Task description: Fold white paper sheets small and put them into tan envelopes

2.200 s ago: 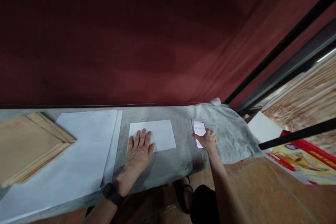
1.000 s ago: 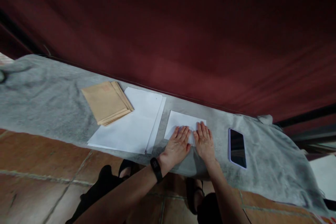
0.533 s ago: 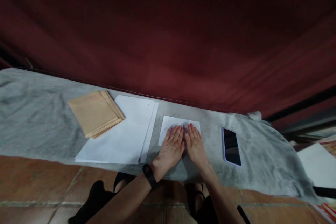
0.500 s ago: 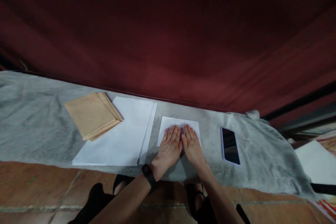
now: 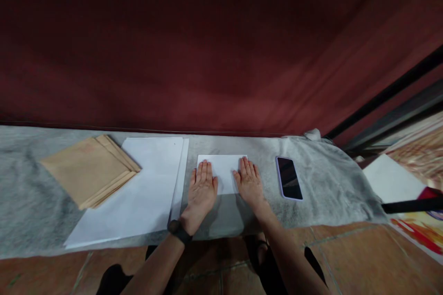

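Note:
A small white sheet of paper, perhaps folded, lies on the grey cloth in front of me. Flat on its left side rests my left hand, palm down, fingers stretched out and thumb apart. My right hand presses flat on the right edge of the same paper, its fingers also extended. Bare paper shows between the two hands. Whatever lies beneath the palms is hidden.
Left of the paper is a stack of larger white sheets, with several brown envelopes overlapping it. A phone in a lilac case lies to the right. The grey cloth covers the narrow bench; a dark red curtain hangs behind it.
My hands have slid apart from the middle of the paper to its left and right sides. The camera view has turned, shifting everything on the bench leftward.

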Demonstrator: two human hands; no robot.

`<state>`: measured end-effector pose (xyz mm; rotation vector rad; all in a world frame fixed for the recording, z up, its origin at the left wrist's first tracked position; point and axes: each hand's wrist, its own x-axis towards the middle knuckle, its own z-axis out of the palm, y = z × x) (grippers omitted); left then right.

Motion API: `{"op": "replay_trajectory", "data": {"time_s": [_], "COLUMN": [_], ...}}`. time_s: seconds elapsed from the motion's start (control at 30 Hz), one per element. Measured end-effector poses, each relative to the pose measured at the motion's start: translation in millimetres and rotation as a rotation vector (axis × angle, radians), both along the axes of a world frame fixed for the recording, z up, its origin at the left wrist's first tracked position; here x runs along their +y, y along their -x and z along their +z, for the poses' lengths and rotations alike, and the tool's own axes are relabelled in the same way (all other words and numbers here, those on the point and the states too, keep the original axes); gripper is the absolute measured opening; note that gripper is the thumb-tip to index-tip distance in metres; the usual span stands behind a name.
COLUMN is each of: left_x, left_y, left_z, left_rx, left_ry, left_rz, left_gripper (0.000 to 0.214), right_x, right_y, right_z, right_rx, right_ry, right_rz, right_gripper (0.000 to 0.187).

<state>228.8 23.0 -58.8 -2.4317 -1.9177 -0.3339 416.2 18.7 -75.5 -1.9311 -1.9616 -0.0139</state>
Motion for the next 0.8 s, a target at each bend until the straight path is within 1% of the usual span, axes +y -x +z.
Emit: {"op": "replay_trajectory", "data": {"time_s": [0.13, 0.2, 0.23, 0.3, 0.4, 0.47, 0.5, 0.6, 0.8], "left_x": [-4.9, -6.9, -7.3, -7.3, -5.9, -4.7, -4.2, -3.2, -2.3], "left_y": [3.9, 3.7, 2.7, -0.8, -8.6, -13.1, -14.4, -13.2, 2.5], "left_z": [5.1, 7.6, 8.7, 9.8, 7.3, 3.5, 1.5, -3.1, -6.1], "left_rx": [0.029, 0.022, 0.015, 0.0, -0.007, 0.003, 0.008, 0.017, -0.021], "left_ry": [0.003, -0.009, -0.021, -0.037, -0.028, -0.012, -0.006, 0.002, -0.049], "left_rz": [0.039, 0.066, 0.066, 0.005, -0.127, -0.15, -0.142, -0.104, -0.064], "left_gripper": [0.059, 0.059, 0.059, 0.058, 0.055, 0.056, 0.057, 0.055, 0.058], "right_x": [-2.3, -4.3, -5.4, -7.3, -8.4, -7.5, -6.7, -3.4, -0.7], "right_y": [-9.1, -7.6, -4.5, 6.0, 26.2, 36.1, 38.8, 37.9, 18.3], "right_z": [2.5, 5.5, 7.4, 10.7, 12.0, 9.7, 8.1, 3.4, 0.1], "right_rx": [0.012, 0.019, 0.024, 0.035, 0.046, 0.037, 0.028, -0.009, -0.082], "right_ry": [0.022, 0.019, 0.014, 0.005, 0.006, 0.005, 0.001, -0.024, -0.055], "right_rz": [-0.096, -0.145, -0.147, -0.089, 0.113, 0.183, 0.188, 0.132, 0.055], "right_gripper": [0.057, 0.056, 0.056, 0.055, 0.053, 0.051, 0.05, 0.051, 0.055]}}
